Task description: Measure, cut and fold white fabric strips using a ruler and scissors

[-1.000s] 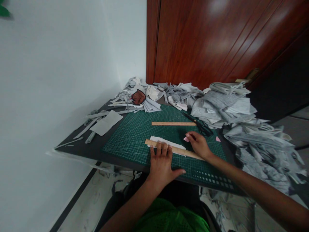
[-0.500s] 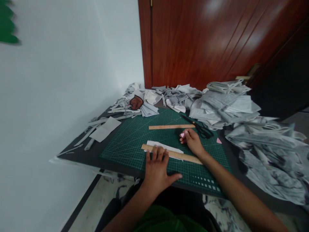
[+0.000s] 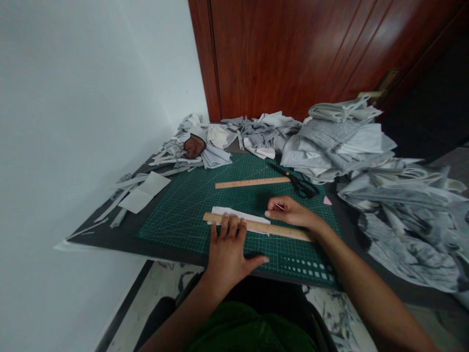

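Observation:
My left hand lies flat with fingers spread, its fingertips pressing on a wooden ruler. Under that ruler is a strip of white fabric, showing along both of the ruler's long edges. Just above the ruler's right half, my right hand is closed around a small pink piece of tailor's chalk, mostly hidden by the fingers. The green cutting mat lies beneath everything. Beyond the hands rest a second wooden ruler and black-handled scissors, whose blades cross that ruler's right end.
Another pink chalk piece lies at the mat's right side. Grey fabric stacks rise at the right, and scraps line the back. A brown-and-black cloth piece and pale sheet are on the left.
My right hand has turned over and lowered towards the strip's right end, so the chalk shows less. My left hand stays on the ruler. The whole view has shifted slightly.

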`<state>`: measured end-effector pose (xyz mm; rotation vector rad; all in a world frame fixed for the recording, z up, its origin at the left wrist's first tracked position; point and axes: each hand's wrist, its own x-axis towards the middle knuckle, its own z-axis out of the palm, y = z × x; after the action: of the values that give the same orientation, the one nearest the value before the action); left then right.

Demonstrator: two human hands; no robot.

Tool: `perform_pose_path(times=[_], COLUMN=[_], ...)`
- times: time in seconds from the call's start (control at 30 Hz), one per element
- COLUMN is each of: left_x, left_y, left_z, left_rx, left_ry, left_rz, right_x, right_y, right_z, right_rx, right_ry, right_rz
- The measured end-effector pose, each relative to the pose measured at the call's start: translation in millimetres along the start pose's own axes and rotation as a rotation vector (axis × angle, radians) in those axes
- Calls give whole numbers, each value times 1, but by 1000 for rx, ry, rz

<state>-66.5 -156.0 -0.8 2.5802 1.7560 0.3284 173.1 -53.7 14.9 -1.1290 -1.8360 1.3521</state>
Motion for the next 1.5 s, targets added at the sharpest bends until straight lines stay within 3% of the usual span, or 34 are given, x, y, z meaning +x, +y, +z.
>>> perform_pose_path(times=[0.1, 0.17, 0.37, 0.63, 0.9, 1.13, 1.5], left_x=[0, -1, -3, -6, -10, -12, -14], left_y=[1, 1, 1, 0, 0, -1, -1], left_z=[1, 3, 7, 11, 9, 13, 16], left_rx=[-5, -11, -22, -28, -48, -62, -84], left_ry=[10, 28, 53, 58, 51, 58, 90], left_rz=[-2, -3, -6, -11, -10, -7, -39], right_x=[-8, -11, -13, -22, -23, -26, -26], right_y=[-4, -3, -3, -11, -12, -17, -9], right_z=[3, 4, 8, 6, 6, 7, 4], right_rx=[-131, -203, -399, -351, -446, -531, -600], right_ry=[-164, -203, -204, -216, -217, -218, -207], right_rz=[36, 45, 34, 110, 74, 145, 138])
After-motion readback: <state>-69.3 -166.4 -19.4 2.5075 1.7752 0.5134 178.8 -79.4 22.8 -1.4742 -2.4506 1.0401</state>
